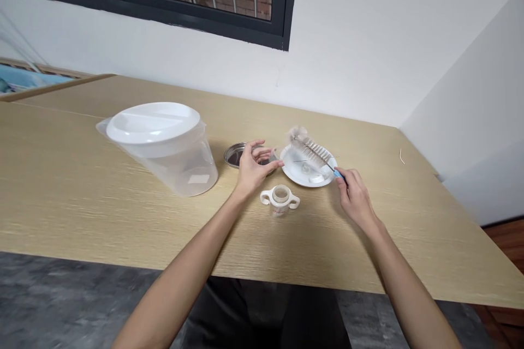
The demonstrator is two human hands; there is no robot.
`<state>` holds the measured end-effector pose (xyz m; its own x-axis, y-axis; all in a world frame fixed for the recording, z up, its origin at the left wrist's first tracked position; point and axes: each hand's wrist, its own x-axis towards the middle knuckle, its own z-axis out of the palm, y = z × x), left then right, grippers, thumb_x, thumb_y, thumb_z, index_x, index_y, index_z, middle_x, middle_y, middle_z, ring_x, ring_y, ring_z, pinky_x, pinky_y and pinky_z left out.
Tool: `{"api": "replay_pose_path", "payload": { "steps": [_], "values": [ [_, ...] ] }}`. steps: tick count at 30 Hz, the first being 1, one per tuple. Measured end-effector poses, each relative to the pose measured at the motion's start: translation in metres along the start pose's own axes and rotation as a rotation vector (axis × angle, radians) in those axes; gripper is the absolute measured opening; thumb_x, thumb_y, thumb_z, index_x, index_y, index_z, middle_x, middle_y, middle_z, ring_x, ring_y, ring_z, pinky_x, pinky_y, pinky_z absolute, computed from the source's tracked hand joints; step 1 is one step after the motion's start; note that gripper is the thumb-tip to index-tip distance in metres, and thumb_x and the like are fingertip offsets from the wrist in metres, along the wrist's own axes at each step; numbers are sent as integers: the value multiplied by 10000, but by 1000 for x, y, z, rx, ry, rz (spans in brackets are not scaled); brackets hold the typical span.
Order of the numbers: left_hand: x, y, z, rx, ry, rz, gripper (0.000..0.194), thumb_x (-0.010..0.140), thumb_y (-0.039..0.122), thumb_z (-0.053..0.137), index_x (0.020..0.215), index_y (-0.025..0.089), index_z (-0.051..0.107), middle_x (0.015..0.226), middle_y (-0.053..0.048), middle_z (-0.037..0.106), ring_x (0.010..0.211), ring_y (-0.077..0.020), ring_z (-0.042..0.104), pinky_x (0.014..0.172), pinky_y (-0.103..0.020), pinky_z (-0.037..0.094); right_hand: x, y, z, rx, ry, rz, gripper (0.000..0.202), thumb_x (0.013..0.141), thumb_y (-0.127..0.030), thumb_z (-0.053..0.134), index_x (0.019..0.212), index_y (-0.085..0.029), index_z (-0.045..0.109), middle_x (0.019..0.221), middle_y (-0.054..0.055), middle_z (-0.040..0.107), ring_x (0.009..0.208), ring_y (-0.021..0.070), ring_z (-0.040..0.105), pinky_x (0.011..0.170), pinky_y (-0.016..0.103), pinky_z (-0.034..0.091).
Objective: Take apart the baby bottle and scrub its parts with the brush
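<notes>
My right hand (357,199) is closed around the blue handle of a bottle brush (313,148). The brush points up and left, its pale bristles over a white plate (305,181) that has clear pieces in it. My left hand (254,169) is curled, thumb stretched toward the plate. A small translucent piece (274,153) shows at its fingers; its kind is unclear. Behind that hand, partly hidden, lies a round metal dish (232,156) with dark contents or a dark bottom. Between my hands, nearer to me, a small two-handled baby bottle (280,208) stands upright and uncapped.
A large translucent pitcher (180,161) with a white lid stands to the left on the wooden table (123,218). A thin white bent strip (402,157) lies at the far right. Behind the table are a white wall (347,54) and a dark-framed window (282,22).
</notes>
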<state>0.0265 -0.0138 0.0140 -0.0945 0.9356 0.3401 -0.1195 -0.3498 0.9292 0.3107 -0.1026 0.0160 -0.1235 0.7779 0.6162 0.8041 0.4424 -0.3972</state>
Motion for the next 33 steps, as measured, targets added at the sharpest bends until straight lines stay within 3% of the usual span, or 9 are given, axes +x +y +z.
{"api": "replay_pose_path", "payload": {
  "steps": [13, 22, 27, 33],
  "values": [
    [-1, 7, -1, 77, -1, 104, 784, 522, 304, 963, 1161, 217, 517, 1054, -86, 737, 1055, -257, 710, 994, -435, 522, -1, 1, -2, -6, -94, -36, 319, 1055, -363, 412, 1299, -242, 579, 1148, 123, 633, 1027, 241, 646, 849, 390, 547],
    [-1, 7, 0, 61, -36, 111, 733, 548, 307, 956, 1141, 224, 533, 1075, -88, 742, 1075, -254, 710, 1036, -460, 515, 0, 3, -4, -22, -14, -16, 276, 1052, -345, 420, 1232, -209, 577, 1065, 110, 653, 975, 232, 632, 850, 384, 528],
    [-2, 13, 1, -105, -63, 6, 690, 611, 339, 926, 1161, 213, 528, 1096, -114, 740, 1034, -245, 730, 979, -438, 553, -3, 0, 0, -19, -63, -8, 289, 1050, -351, 432, 1262, -217, 575, 1124, 109, 700, 984, 228, 668, 836, 364, 531],
    [3, 12, -5, -291, -137, -106, 752, 674, 425, 916, 1285, 199, 541, 1194, -131, 723, 998, -178, 729, 948, -320, 542, -4, 2, 1, -51, 14, 37, 302, 1049, -357, 424, 1244, -195, 588, 1095, 105, 712, 968, 227, 682, 806, 351, 534]
  ]
}}
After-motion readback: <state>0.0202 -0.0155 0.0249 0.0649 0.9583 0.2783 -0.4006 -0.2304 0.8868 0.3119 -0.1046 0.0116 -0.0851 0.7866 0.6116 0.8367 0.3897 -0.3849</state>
